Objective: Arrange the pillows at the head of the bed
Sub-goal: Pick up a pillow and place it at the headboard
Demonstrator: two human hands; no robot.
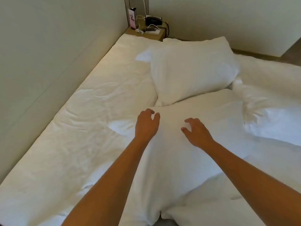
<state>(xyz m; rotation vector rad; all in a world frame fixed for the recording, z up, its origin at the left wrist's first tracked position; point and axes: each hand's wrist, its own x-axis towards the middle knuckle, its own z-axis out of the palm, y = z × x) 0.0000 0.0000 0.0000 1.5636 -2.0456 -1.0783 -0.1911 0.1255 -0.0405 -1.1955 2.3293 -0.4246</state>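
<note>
Two white pillows lie on a white bed. The far pillow (pixel 192 70) rests near the top of the view, tilted. The near pillow (pixel 203 115) lies below it, touching its lower edge. My left hand (pixel 146 124) hovers over the near pillow's left end with fingers spread and curled. My right hand (pixel 195 132) sits over the pillow's middle, fingers apart. Neither hand grips anything. The headboard wall (pixel 48 54) runs along the left side.
The bare white sheet (pixel 81 128) stretches along the left by the wall. A crumpled duvet (pixel 268 98) lies at the right. A wooden nightstand (pixel 146 33) at the far corner holds a phone, cables and a small box.
</note>
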